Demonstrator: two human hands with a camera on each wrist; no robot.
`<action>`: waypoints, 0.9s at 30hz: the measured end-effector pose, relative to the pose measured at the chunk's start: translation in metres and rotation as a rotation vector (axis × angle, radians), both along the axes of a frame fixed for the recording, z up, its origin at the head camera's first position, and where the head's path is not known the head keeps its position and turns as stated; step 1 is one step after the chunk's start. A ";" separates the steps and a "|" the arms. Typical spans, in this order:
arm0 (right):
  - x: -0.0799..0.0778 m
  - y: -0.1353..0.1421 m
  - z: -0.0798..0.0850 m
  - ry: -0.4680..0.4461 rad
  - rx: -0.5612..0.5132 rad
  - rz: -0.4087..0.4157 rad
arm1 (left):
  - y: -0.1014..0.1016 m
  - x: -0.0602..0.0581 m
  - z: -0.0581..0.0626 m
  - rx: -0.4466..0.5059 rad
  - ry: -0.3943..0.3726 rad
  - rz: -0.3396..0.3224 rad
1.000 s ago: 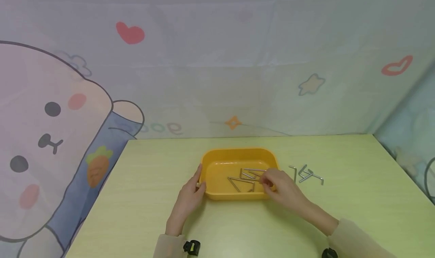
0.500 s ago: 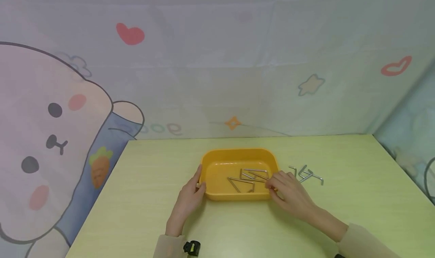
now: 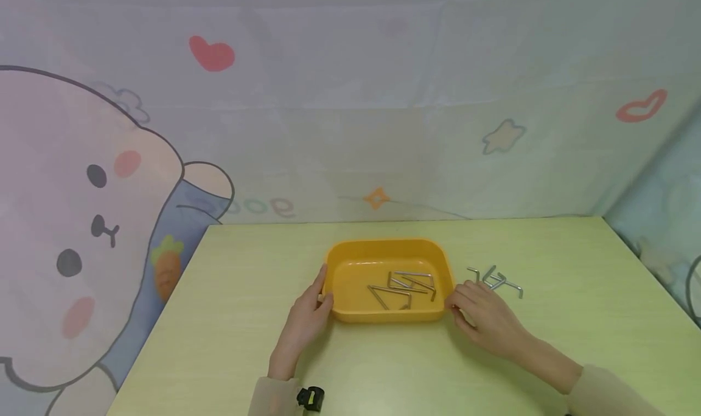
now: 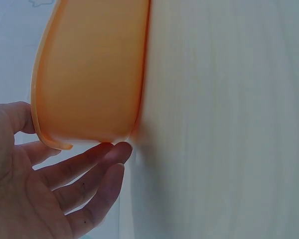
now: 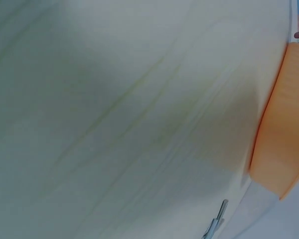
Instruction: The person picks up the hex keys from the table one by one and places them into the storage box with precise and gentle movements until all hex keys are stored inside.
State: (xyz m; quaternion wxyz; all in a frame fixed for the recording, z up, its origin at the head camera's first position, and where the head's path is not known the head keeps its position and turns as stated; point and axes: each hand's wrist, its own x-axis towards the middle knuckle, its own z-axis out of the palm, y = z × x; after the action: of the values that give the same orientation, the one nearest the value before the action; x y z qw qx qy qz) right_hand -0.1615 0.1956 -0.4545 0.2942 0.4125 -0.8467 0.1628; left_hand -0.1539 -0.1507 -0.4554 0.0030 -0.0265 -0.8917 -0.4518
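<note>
The left hand (image 3: 303, 322) grasps the left end of a shallow yellow-orange plastic tray (image 3: 386, 317) with rounded corners, its thumb at the near corner by the rim and its other fingers against the outside of the end. The tray sits near the middle of a pale yellow wood-grain desk (image 3: 252, 294). Several slim L-shaped silver metal keys (image 3: 413, 274) lie inside it, some crossing one another, mostly toward the right half. The right hand (image 3: 487, 318) is released, its fingers loosely bent at the tray's right end; whether the fingertips touch the rim I cannot tell. Just beyond that hand, right of the tray, a small overlapping pile of similar L-shaped metal pieces (image 3: 510, 283) rests on the desk. Behind hangs a pale cloth (image 3: 356, 100) printed with red hearts and a large white cartoon animal (image 3: 49, 179) in blue.
</note>
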 end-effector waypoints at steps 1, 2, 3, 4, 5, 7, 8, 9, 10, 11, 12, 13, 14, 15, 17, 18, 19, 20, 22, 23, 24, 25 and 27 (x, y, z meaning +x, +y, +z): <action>0.000 0.002 0.000 0.004 -0.002 0.001 | 0.000 0.000 0.000 0.000 0.000 -0.001; -0.001 0.005 0.000 0.003 0.001 -0.003 | 0.000 0.000 0.000 0.000 0.000 -0.001; -0.001 0.007 0.000 0.006 0.001 -0.002 | 0.000 0.000 0.001 0.002 0.000 -0.002; -0.002 0.009 -0.001 0.010 0.004 -0.006 | 0.000 0.000 0.001 0.002 0.000 -0.003; -0.002 0.012 -0.001 0.010 0.006 -0.008 | 0.001 0.000 0.001 0.004 -0.002 -0.002; -0.004 0.016 -0.001 0.010 0.006 -0.010 | 0.000 0.000 0.000 0.007 -0.003 -0.004; -0.005 0.019 -0.002 0.006 0.010 -0.016 | 0.000 0.000 0.000 0.009 -0.003 -0.005; -0.005 0.021 -0.003 0.004 0.011 -0.018 | 0.000 0.000 0.000 0.011 -0.003 -0.007; -0.006 0.024 -0.003 0.005 0.013 -0.024 | 0.000 0.000 0.000 0.012 -0.002 -0.008; -0.007 0.026 -0.004 0.009 0.013 -0.029 | -0.001 0.000 0.000 0.014 -0.003 -0.008; -0.008 0.028 -0.006 0.011 0.016 -0.035 | -0.001 0.000 -0.001 0.012 -0.003 -0.007; -0.009 0.031 -0.006 0.008 0.021 -0.043 | -0.001 0.000 0.000 0.011 -0.003 -0.006; -0.010 0.034 -0.007 0.010 0.023 -0.050 | -0.001 0.000 0.000 0.011 -0.001 -0.007; -0.011 0.036 -0.008 0.013 0.024 -0.057 | -0.001 0.000 0.000 0.011 0.001 -0.008; -0.014 0.042 -0.011 0.011 0.032 -0.077 | -0.001 0.000 -0.001 0.011 0.003 -0.010; -0.015 0.044 -0.012 0.003 0.036 -0.087 | -0.001 0.000 -0.001 0.008 0.003 -0.009; -0.016 0.047 -0.013 -0.003 0.040 -0.098 | -0.001 0.000 -0.001 0.010 0.000 -0.009; -0.017 0.050 -0.014 -0.008 0.044 -0.110 | -0.001 0.000 -0.001 0.010 -0.001 -0.010; -0.019 0.055 -0.016 -0.019 0.063 -0.134 | 0.000 0.000 -0.001 0.009 -0.009 -0.006; -0.019 0.057 -0.017 -0.025 0.072 -0.144 | 0.000 0.000 -0.001 0.009 -0.012 -0.004; -0.020 0.060 -0.017 -0.028 0.081 -0.152 | 0.000 0.001 -0.001 0.009 -0.012 -0.005; -0.021 0.062 -0.018 -0.034 0.091 -0.159 | 0.000 0.001 -0.001 0.009 -0.008 -0.008; -0.023 0.067 -0.019 -0.037 0.111 -0.173 | 0.000 0.001 -0.001 0.010 -0.008 -0.004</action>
State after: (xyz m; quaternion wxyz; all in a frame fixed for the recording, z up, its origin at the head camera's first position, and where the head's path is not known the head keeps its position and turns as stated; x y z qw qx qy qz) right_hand -0.1842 0.2623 -0.4734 0.2681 0.3507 -0.8920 0.0971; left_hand -0.1527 -0.1507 -0.4567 -0.0013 -0.0267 -0.8893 -0.4565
